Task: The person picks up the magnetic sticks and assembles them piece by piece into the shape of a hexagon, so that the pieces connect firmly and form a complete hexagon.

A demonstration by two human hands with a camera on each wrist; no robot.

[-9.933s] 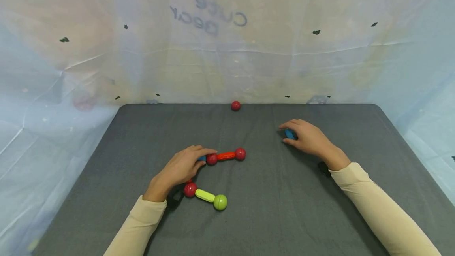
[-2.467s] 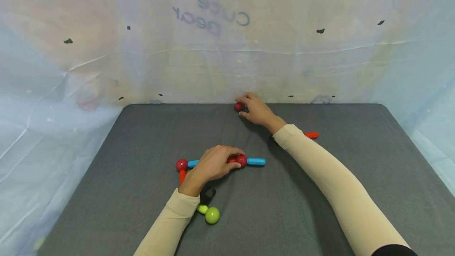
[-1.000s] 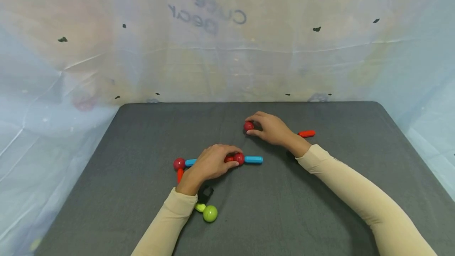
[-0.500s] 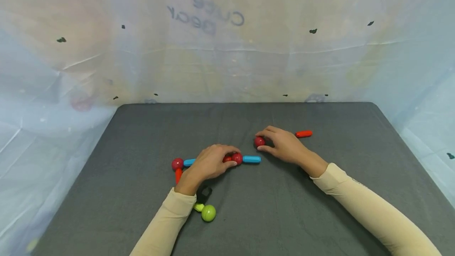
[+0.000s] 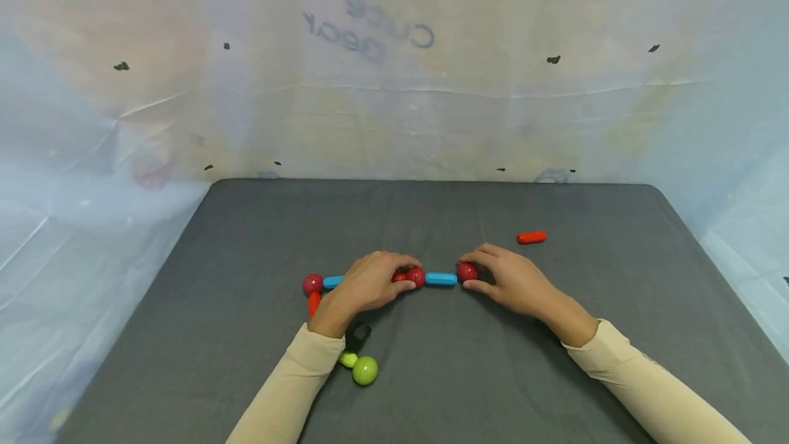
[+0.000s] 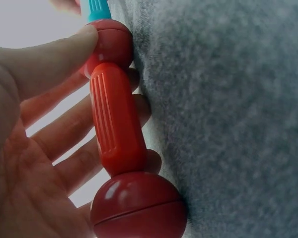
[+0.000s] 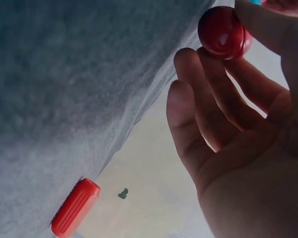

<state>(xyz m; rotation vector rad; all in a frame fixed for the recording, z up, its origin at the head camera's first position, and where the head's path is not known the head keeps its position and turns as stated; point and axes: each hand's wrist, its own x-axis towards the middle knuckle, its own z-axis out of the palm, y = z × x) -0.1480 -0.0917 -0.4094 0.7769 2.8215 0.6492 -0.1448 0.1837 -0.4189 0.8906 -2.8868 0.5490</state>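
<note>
My left hand (image 5: 370, 283) pinches a red ball (image 6: 116, 44) in a chain of balls and rods on the table. A red rod (image 6: 116, 119) runs from it under my palm to another red ball (image 6: 139, 208). On its other side a blue rod (image 5: 441, 279) points right. At that rod's far end my right hand (image 5: 518, 283) pinches a red ball (image 5: 466, 272) between thumb and fingers, right against the rod's tip. The chain's left part shows a red corner ball (image 5: 313, 284), a blue rod (image 5: 333, 282) and a red rod (image 5: 314, 303); my left wrist hides some of it.
A loose red rod (image 5: 531, 237) lies behind my right hand. Near my left forearm a green ball (image 5: 365, 371) joins a yellow-green rod (image 5: 348, 359). The grey table (image 5: 493, 375) ends at a hanging pale sheet (image 5: 394, 122).
My right hand has brought the red ball from the table's back edge forward and right to the blue rod's end. Earlier it set down that rod; my left hand has shifted right along the chain.
</note>
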